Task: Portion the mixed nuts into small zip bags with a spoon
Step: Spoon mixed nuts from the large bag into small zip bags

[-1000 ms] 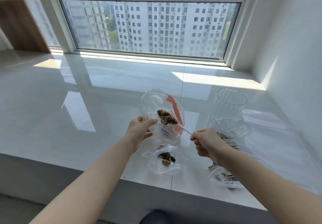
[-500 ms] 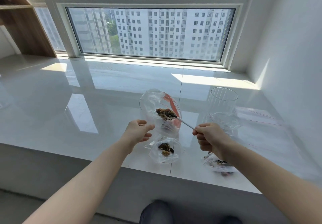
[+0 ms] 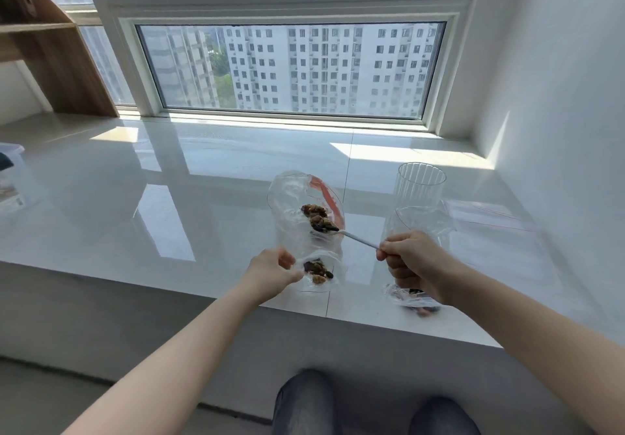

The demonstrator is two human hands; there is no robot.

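Right now the mixed nuts (image 3: 319, 220) sit heaped on your spoon (image 3: 351, 237) inside the zip bag (image 3: 301, 208) held above the table (image 3: 169, 198). Your right hand (image 3: 411, 262) grips the spoon handle; your left hand (image 3: 272, 270) pinches the bag's edge. A clear cup (image 3: 419, 186) stands just beyond.

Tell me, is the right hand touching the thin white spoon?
Touching. The head view shows the right hand with fingers curled round the handle of the thin white spoon.
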